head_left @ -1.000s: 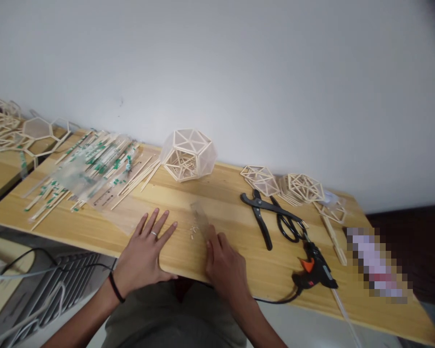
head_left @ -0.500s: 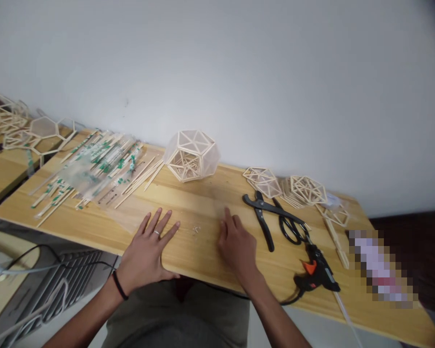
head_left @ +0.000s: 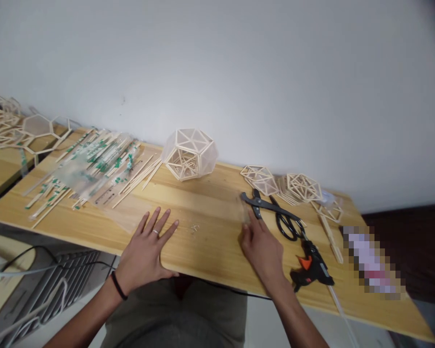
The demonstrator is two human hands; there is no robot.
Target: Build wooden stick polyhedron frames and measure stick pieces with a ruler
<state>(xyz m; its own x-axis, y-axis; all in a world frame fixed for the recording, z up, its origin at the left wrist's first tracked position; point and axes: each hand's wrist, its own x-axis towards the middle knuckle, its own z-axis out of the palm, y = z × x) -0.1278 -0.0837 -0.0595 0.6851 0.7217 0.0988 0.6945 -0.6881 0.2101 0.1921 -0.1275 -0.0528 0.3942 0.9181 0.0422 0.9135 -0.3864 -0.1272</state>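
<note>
1. Evidently, the left hand (head_left: 145, 251) lies released, fingers spread on the pale wooden desk (head_left: 210, 246), in front and left of the faceted ball of wooden sticks and translucent panels (head_left: 191, 152), probably for balance.
2. The right hand (head_left: 263, 249), in front and right of the ball, seems to have its grip closed on a clear flat strip (head_left: 245, 209); blur leaves its exact form uncertain.
3. Small pale scraps (head_left: 194, 228) lie before the ball, between both hands, loosely clustered.
4. Black metal cutters (head_left: 258, 203) and a black-and-orange glue gun (head_left: 313, 268) sit right of the ball, presumably for easy right-hand reach.

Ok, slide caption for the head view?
Left hand spread on table, right hand by black pliers, pale scraps between the hands.
</note>
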